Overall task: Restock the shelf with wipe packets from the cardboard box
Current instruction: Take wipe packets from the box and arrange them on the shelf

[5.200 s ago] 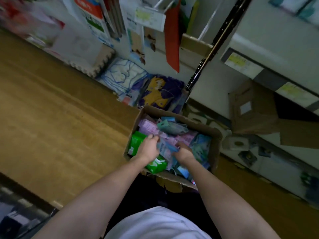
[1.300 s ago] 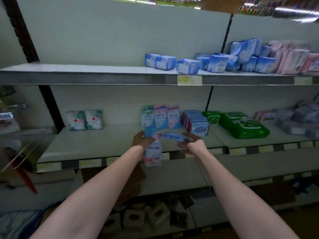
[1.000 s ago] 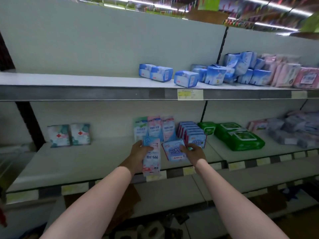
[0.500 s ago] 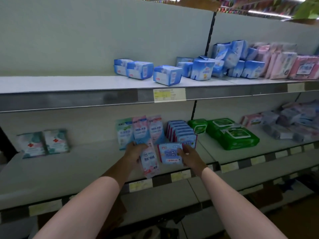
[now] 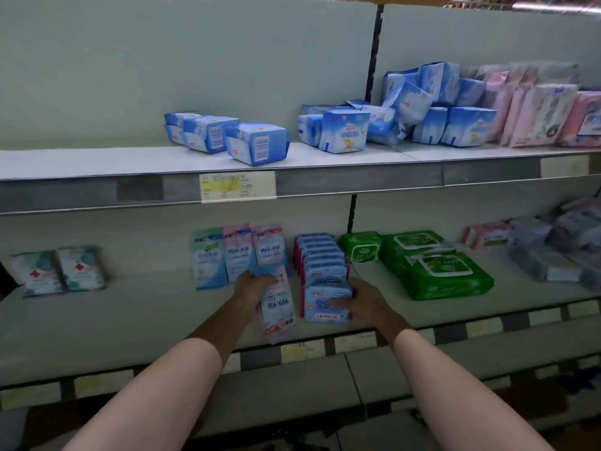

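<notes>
2 packets | left hand (image 5: 252, 286) fingers grip pink packet (image 5: 279, 307) | right hand (image 5: 364, 302) fingers clasp blue packet (image 5: 325, 304)

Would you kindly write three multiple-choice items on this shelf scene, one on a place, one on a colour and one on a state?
1. Where do the green wipe packs lie?
A. upper shelf
B. middle shelf, right of the blue row
C. the floor

2. What colour is the cross on the two packets at far left?
A. red
B. black
C. yellow

3. What is the right hand doing?
A. hanging idle
B. pointing at a label
C. gripping a blue packet

Key: 1 B, the green wipe packs lie on the middle shelf beside the blue row. 2 A, the two packets bear red crosses. 3 C, the right hand grips the blue packet at the row's front.
</notes>
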### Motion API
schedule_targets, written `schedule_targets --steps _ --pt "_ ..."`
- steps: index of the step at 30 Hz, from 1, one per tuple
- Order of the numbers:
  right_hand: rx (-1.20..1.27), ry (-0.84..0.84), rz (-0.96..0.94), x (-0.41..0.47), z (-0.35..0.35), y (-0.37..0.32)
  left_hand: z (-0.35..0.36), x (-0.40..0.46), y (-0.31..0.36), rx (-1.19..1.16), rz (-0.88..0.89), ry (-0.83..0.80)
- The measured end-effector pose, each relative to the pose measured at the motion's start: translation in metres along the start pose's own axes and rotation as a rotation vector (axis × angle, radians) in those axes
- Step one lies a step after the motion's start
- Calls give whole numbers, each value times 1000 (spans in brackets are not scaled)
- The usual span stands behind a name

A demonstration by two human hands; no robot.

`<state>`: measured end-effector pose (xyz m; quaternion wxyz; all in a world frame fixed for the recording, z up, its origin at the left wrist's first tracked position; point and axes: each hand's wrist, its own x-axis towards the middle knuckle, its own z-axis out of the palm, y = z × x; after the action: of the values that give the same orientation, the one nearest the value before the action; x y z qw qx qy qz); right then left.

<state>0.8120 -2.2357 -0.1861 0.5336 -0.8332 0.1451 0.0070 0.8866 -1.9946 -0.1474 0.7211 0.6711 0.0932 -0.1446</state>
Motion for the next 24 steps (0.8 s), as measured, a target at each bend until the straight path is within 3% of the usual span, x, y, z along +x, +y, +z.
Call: schedule_targets --steps 5,8,11,16,21,24 --pt "-675 -42 -263 21 -12 -15 24 -1 -3 -7 14 26" --pt "-805 -45 -491 24 3 -37 32 -2 0 -21 24 54" --pt "-861 -79 -506 33 13 -40 36 -5 1 4 33 100" --pt "-551 -21 -375 42 -3 -37 39 -8 1 -6 46 148" --pt "389 26 -177 32 -23 -27 38 -10 -2 -22 45 164" --pt "358 -19 -68 22 -19 0 38 -10 -5 -13 55 170"
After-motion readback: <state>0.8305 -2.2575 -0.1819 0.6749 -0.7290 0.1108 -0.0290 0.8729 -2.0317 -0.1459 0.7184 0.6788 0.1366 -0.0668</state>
